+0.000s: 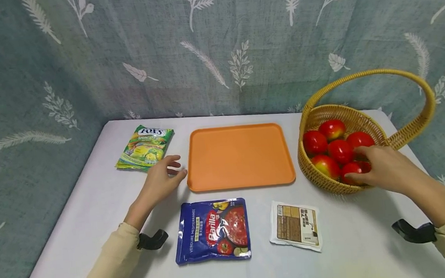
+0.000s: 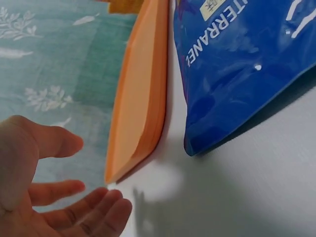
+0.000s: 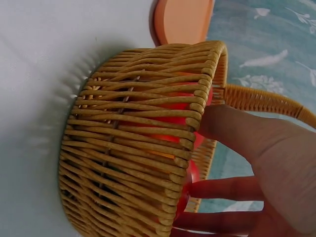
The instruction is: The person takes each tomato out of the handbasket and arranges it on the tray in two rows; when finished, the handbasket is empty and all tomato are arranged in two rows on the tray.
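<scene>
My left hand (image 1: 163,178) hovers with fingers spread and relaxed by the left edge of an orange tray (image 1: 241,157); nothing is in it. The left wrist view shows its fingertips (image 2: 118,207) near the tray's corner. On the right, my right hand (image 1: 385,167) reaches over the rim of a wicker basket (image 1: 315,179) holding several red apples (image 1: 340,151). Its thumb and fingers are spread around an apple (image 1: 351,171) at the near side. In the right wrist view the fingers (image 3: 227,190) look fairly straight; their tips are partly hidden by the basket.
A green Fox's candy bag (image 1: 145,148) lies at the back left. In front of the tray are a blue Barilla sauce pouch (image 1: 212,231) and a white packet with a brown label (image 1: 296,227). The basket's tall handle (image 1: 374,72) arches to the right. A patterned curtain (image 1: 215,48) stands behind.
</scene>
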Demonstrator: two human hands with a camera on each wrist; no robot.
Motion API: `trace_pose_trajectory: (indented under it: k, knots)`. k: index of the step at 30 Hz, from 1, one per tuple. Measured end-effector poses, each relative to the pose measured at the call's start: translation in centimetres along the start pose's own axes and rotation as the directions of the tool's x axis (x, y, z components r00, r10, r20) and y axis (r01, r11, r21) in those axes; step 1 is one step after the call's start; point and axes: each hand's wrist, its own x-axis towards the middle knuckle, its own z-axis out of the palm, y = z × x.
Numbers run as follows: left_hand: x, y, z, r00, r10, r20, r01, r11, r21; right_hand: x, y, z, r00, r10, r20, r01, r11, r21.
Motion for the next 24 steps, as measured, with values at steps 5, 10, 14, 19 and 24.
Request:
trace_pose_trajectory:
  k: [5,10,14,19,24]
  knots:
    - [0.9,-0.2,0.5,0.998,-0.050,0.038,0.051,0.998,-0.022,0.4,0.1,0.4,0.999,0.026,0.040,-0.026,1.000,0.005]
    - [1.6,-0.4,1.1,0.994,-0.091,0.055,0.094,0.994,-0.055,0.5,0.2,0.7,0.996,0.041,0.075,-0.042,0.999,0.012]
    - [2.1,-0.4,1.6,0.989,-0.128,0.073,0.135,0.985,-0.104,0.5,0.3,1.0,0.992,0.061,0.108,-0.064,0.998,0.019]
    - [2.4,-0.3,1.9,0.986,-0.151,0.071,0.160,0.976,-0.149,0.6,0.6,1.2,0.994,0.046,0.096,-0.047,0.999,0.006]
    - [2.6,-0.2,1.9,0.986,-0.146,0.082,0.158,0.974,-0.164,0.6,0.7,1.1,0.998,0.020,0.065,-0.019,1.000,-0.009]
